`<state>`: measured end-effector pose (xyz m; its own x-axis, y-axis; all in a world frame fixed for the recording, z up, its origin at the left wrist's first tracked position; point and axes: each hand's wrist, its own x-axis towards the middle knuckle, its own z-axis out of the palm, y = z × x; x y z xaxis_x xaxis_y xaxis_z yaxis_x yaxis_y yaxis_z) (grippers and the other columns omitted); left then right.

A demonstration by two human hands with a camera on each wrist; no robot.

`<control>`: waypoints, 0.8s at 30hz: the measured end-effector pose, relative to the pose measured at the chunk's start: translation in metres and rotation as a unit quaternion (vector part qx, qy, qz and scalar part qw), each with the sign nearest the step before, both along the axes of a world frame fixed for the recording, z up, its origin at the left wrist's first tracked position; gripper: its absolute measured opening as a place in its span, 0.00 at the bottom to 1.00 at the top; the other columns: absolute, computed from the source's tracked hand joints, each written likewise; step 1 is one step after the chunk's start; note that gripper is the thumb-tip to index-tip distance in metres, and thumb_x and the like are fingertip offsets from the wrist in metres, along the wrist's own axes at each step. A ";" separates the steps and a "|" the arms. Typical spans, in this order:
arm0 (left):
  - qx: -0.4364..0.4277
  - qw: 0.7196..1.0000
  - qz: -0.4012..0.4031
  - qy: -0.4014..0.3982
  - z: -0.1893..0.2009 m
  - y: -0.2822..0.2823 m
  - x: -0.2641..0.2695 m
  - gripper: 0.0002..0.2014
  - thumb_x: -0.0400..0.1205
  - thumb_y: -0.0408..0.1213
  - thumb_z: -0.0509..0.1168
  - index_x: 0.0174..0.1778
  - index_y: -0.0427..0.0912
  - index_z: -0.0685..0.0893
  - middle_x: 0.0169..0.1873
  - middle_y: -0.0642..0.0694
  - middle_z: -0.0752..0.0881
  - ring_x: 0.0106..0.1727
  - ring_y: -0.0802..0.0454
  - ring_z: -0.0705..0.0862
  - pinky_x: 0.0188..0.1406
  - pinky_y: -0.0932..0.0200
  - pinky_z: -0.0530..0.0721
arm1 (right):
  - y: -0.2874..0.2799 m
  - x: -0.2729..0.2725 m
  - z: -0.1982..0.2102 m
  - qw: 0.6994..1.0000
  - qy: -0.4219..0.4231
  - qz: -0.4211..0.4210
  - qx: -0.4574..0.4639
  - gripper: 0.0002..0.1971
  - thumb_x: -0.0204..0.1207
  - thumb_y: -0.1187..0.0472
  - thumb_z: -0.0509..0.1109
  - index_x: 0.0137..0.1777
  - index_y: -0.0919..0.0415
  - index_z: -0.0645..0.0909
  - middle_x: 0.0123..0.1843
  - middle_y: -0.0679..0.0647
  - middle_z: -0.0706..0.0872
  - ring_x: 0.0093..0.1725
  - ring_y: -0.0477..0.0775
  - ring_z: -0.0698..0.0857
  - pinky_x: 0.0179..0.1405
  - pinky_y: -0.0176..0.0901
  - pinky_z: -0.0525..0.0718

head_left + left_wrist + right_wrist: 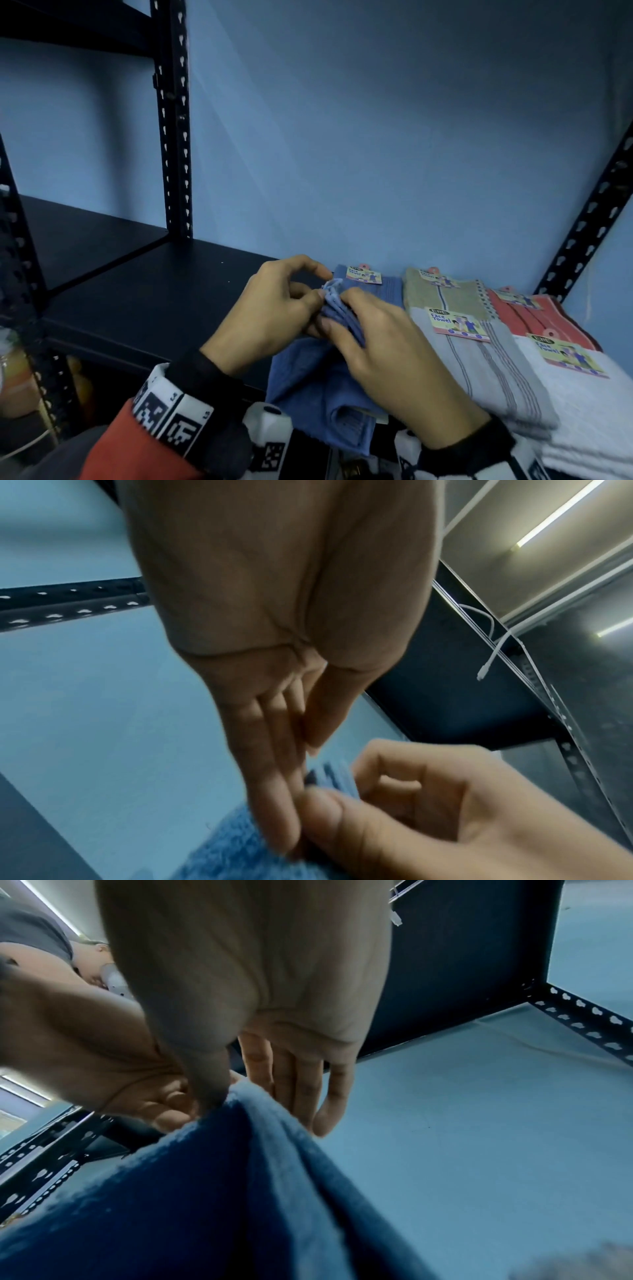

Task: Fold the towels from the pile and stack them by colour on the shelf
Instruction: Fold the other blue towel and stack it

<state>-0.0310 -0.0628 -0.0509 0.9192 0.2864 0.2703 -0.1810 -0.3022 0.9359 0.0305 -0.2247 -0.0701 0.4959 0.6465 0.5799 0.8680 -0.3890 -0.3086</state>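
Observation:
Both hands hold a blue towel (308,380) up over the front of the dark shelf (154,294). Its gathered edges bunch between the two hands. My left hand (318,296) pinches those edges from the left, thumb on top. In the left wrist view the left hand (298,791) lies against the blue towel's layered edges (334,776). My right hand (337,308) pinches the same bunch from the right. In the right wrist view the right hand (260,1096) has its thumb on the blue towel (240,1191) and straight fingers behind the fold.
Folded towels with paper labels lie on the shelf at the right: a blue one (383,291) at the back, then beige (452,298), grey (489,373), red (537,317) and white (589,411). Black slotted uprights (174,137) frame the shelf. The shelf's left half is bare.

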 end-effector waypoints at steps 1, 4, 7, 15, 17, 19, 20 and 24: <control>-0.003 1.000 -0.021 0.008 0.001 0.003 -0.001 0.09 0.88 0.25 0.63 0.58 0.41 0.84 0.32 0.36 0.90 0.36 0.44 0.91 0.46 0.43 0.94 | 0.001 -0.001 0.000 0.998 -0.048 -0.018 -0.023 0.11 0.81 0.44 0.60 0.48 0.51 0.74 0.44 0.46 0.83 0.43 0.55 0.83 0.40 0.52 0.79; 0.012 0.993 -0.107 0.039 0.007 0.012 -0.007 0.14 0.89 0.23 0.57 0.66 0.43 0.81 0.42 0.34 0.92 0.46 0.42 0.93 0.52 0.47 0.92 | 0.002 -0.003 0.001 0.990 -0.124 -0.052 -0.031 0.06 0.80 0.50 0.63 0.45 0.51 0.73 0.39 0.48 0.82 0.39 0.56 0.83 0.35 0.48 0.76; 0.044 0.991 -0.116 0.052 0.011 0.022 -0.008 0.12 0.90 0.27 0.59 0.65 0.42 0.80 0.47 0.39 0.94 0.48 0.43 0.93 0.47 0.52 0.90 | -0.005 0.002 0.003 0.998 -0.066 -0.013 0.001 0.06 0.79 0.57 0.68 0.42 0.49 0.74 0.40 0.43 0.77 0.41 0.51 0.79 0.39 0.43 0.72; 0.055 0.985 -0.082 0.143 -0.009 0.041 0.059 0.11 0.86 0.28 0.67 0.64 0.35 0.82 0.37 0.43 0.85 0.30 0.54 0.83 0.36 0.58 0.82 | -0.019 0.007 0.006 0.998 0.041 0.028 0.031 0.05 0.78 0.57 0.73 0.42 0.48 0.81 0.37 0.43 0.77 0.36 0.45 0.78 0.36 0.31 0.71; 0.026 0.980 -0.127 0.150 -0.021 0.043 0.063 0.14 0.85 0.23 0.64 0.66 0.36 0.81 0.40 0.39 0.86 0.34 0.49 0.84 0.38 0.56 0.86 | -0.019 0.009 0.006 0.998 0.053 0.028 0.029 0.05 0.78 0.60 0.76 0.45 0.50 0.83 0.37 0.42 0.79 0.36 0.45 0.79 0.36 0.30 0.71; 0.002 0.979 -0.146 0.145 -0.028 0.047 0.063 0.18 0.85 0.21 0.63 0.70 0.39 0.79 0.47 0.35 0.87 0.43 0.41 0.84 0.41 0.53 0.87 | -0.018 0.010 0.006 0.998 0.056 0.035 0.022 0.06 0.77 0.62 0.77 0.45 0.50 0.84 0.37 0.42 0.80 0.35 0.46 0.80 0.35 0.31 0.73; -0.010 0.979 -0.146 0.143 -0.030 0.050 0.064 0.20 0.84 0.21 0.64 0.71 0.41 0.78 0.48 0.34 0.87 0.45 0.40 0.84 0.41 0.53 0.87 | -0.018 0.010 0.006 0.997 0.058 0.039 0.019 0.06 0.77 0.62 0.78 0.45 0.50 0.84 0.37 0.43 0.81 0.36 0.47 0.80 0.35 0.32 0.74; -0.054 0.978 -0.149 0.136 -0.034 0.055 0.065 0.20 0.84 0.26 0.68 0.72 0.45 0.79 0.48 0.38 0.88 0.43 0.44 0.85 0.44 0.53 0.87 | -0.018 0.006 0.006 0.997 0.062 0.050 0.005 0.07 0.76 0.61 0.78 0.45 0.49 0.84 0.39 0.45 0.82 0.38 0.49 0.81 0.38 0.40 0.78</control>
